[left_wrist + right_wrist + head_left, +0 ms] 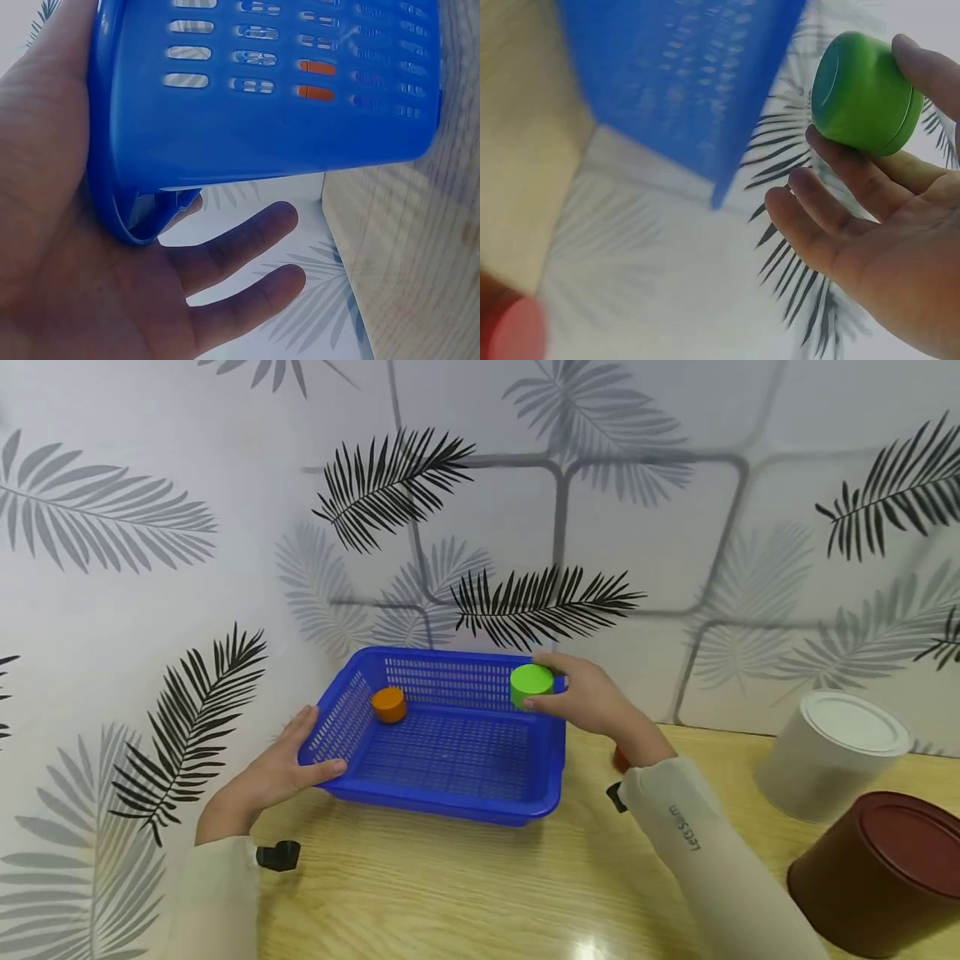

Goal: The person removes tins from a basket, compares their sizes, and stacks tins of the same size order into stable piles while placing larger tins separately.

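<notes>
My left hand [273,768] rests against the left front corner of a blue plastic basket [442,807]. Its thumb lies on the rim, and the left wrist view shows fairly straight, spread fingers [232,259] outside the basket wall. Over the basket's back right corner, my right hand [588,693] holds a small bright green round container [531,681] between thumb and fingers. Seen from the right wrist, the green container sits above the rim, tilted, with the lower fingers loosely bent beneath. An orange round container [389,704] stands inside the basket at its back left.
A red round object [621,760] is partly hidden behind my right forearm. At the right of the wooden table [450,885] stand a white lidded tub [832,756] and a dark red-brown lidded tub [877,877]. A leaf-patterned wall [487,527] rises close behind the basket.
</notes>
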`<state>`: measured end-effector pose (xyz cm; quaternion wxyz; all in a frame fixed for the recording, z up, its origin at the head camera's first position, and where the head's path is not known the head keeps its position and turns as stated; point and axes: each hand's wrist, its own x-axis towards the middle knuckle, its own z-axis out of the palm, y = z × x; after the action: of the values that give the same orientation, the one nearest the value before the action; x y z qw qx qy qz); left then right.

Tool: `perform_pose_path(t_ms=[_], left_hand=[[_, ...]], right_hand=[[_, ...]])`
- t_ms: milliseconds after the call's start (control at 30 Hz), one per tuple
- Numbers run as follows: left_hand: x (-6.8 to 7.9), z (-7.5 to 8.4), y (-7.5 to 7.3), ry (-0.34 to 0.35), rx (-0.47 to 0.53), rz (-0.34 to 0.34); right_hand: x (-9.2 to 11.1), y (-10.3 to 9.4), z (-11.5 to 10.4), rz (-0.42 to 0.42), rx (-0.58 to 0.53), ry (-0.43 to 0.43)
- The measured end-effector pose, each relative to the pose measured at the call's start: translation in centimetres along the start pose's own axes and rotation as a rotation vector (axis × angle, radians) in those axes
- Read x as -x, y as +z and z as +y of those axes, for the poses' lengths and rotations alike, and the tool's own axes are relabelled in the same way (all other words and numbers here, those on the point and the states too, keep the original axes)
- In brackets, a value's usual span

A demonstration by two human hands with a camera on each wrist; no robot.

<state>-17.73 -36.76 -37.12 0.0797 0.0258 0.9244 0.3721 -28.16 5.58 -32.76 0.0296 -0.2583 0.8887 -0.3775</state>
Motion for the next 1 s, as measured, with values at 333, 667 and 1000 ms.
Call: perform_pose_path(t_ms=[333,667,1000], left_hand=[[0.1,0.1,-0.2,0.016,-0.010,-0.001],[0.4,-0.7,0.8,0.043,-0.070,-0.001],[-0.1,-0.2,0.2,0.069,-0.081,-0.012]], right_hand=[[3.2,-0.3,3.1,0.040,-0.022,0.060],[7.9,-2.5,8.1,0.126,0.053,0.186],[9.5,-3.1,11.7,0.120,-0.036,0.239]])
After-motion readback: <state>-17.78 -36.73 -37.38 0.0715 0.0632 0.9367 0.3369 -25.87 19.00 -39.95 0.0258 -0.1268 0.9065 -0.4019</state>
